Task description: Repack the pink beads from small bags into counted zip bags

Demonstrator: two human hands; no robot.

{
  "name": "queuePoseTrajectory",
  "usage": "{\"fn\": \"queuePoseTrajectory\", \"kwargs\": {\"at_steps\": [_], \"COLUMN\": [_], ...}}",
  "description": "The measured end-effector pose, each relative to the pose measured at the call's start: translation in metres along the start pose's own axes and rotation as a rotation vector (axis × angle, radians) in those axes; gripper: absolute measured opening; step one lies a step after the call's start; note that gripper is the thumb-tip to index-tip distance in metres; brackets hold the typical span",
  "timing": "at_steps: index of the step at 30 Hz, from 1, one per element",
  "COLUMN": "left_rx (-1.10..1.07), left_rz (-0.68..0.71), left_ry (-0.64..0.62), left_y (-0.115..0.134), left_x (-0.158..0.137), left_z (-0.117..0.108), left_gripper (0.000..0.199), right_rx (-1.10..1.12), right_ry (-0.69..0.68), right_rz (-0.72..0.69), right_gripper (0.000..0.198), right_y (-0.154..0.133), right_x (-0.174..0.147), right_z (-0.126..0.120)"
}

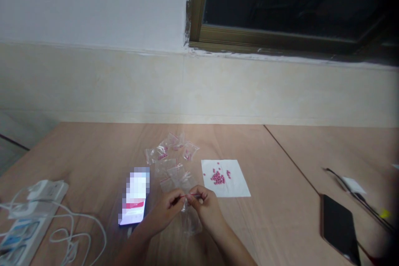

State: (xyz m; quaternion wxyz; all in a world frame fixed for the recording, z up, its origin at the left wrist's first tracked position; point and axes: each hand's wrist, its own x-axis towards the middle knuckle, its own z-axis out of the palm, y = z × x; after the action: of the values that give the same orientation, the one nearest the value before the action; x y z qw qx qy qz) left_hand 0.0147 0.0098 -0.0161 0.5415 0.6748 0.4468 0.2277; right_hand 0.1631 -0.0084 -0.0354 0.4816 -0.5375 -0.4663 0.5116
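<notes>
Both of my hands meet over the front middle of the table, fingertips pinched along the red-lined top edge of a clear zip bag point(190, 221). My left hand point(168, 208) grips the left end of that edge, and my right hand point(204, 203) grips the right end. The bag hangs below my fingers; whether it contains anything I cannot make out. Just beyond my hands lie several flat clear bags point(177, 174). Right of them, small pink-red beads point(218, 177) are heaped on a white paper sheet point(238, 178), with a few scattered apart.
Farther back lie several small bags with pink-red pieces point(162, 153). A lit phone point(135, 197) is left of my hands. At far left is a power strip point(37, 216) with white cables point(73, 237). A dark phone point(339, 226) and a black cable point(358, 197) lie right.
</notes>
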Motion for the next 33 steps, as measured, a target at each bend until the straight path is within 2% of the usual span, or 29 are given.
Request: {"fn": "queuePoseTrajectory", "kwargs": {"at_steps": [3,5,7,10,11,14,17,21,25,29,33], "left_rx": [0.059,0.107,0.173,0.463,0.498,0.532,0.529,0.486,0.399,0.336,0.224], "left_rz": [0.000,0.007,-0.038,-0.241,-0.279,-0.365,-0.401,-0.408,-0.377,-0.283,-0.117], "left_ry": [0.015,0.098,0.261,0.576,0.617,0.640,0.622,0.633,0.638,0.667,0.577], "left_y": [-0.010,-0.018,-0.026,-0.041,-0.046,-0.062,-0.074,-0.082,-0.074,-0.046,0.002], "left_x": [0.006,0.014,0.028,0.055,0.065,0.088,0.098,0.098,0.096,0.091,0.069], "left_z": [-0.010,-0.026,-0.049,-0.090,-0.103,-0.129,-0.138,-0.137,-0.140,-0.144,-0.128], "left_gripper": [0.030,0.028,0.023,0.013,0.011,0.011,0.017,0.020,0.011,0.013,0.025], "right_rx": [-0.081,-0.199,-0.386,-0.712,-0.805,-1.000,-1.093,-1.084,-0.925,-0.688,-0.393], "right_ry": [0.053,0.116,0.173,0.203,0.203,0.213,0.256,0.270,0.310,0.362,0.218], "right_rz": [-0.002,-0.039,-0.083,-0.108,-0.107,-0.081,-0.040,-0.034,-0.053,-0.134,-0.192], "right_gripper": [0.024,0.022,0.019,0.017,0.018,0.027,0.034,0.035,0.030,0.024,0.013], "right_y": [0.009,0.015,0.020,0.025,0.026,0.029,0.033,0.033,0.021,0.005,-0.022], "right_x": [0.012,0.026,0.043,0.068,0.075,0.091,0.098,0.100,0.093,0.079,0.054], "right_z": [0.002,0.003,0.006,0.015,0.019,0.032,0.041,0.042,0.034,0.028,0.029]}}
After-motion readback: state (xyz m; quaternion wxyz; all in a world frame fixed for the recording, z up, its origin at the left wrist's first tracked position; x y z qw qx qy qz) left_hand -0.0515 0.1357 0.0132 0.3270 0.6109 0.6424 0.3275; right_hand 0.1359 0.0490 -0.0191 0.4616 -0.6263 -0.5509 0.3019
